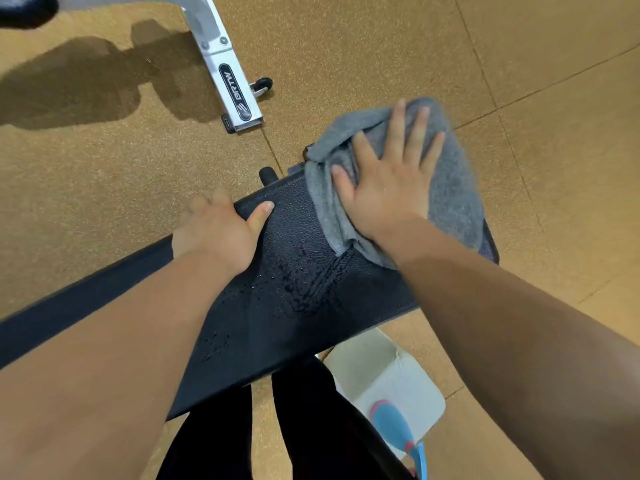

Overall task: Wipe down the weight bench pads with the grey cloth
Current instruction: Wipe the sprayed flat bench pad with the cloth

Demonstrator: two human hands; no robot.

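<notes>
Right grip: right hand (388, 181) lies flat on the cloth (453, 188), fingers straight and spread, palm pressing down; nothing pinched.
Left grip: left hand (218, 233) clasps the pad (294, 271) at its left long edge, thumb on the top face, fingers curled over the side and mostly out of sight.
Cloth: grey, bunched, on the far end of the pad. It covers that end and hangs over its right edge, and a fold rises beside the index finger.
Pad: black, textured, running diagonally from lower left to upper right, with both forearms above it.
Moisture: droplets (301, 289) and wet streaks on the top face between the forearms, just short of the cloth.
Knob: black rounded knob (268, 174) beside the pad's far left corner; kind cannot be told.
Frame: white metal frame (232, 88) upper left, labelled BRTW, resting on the floor (381, 46); a small black wheel (263, 85) sits just beside it.
Floor: tan speckled tiles with dark seams.
Legs: legs (214, 438) in black, below the pad's near edge.
Stool: pale stool (391, 372) with rounded corners, right of the legs, partly under the pad.
Bottle: blue bottle (398, 427) with pink bands over the stool's near corner; contact cannot be told.
Top left: dark object, blurred, not identifiable.
</notes>
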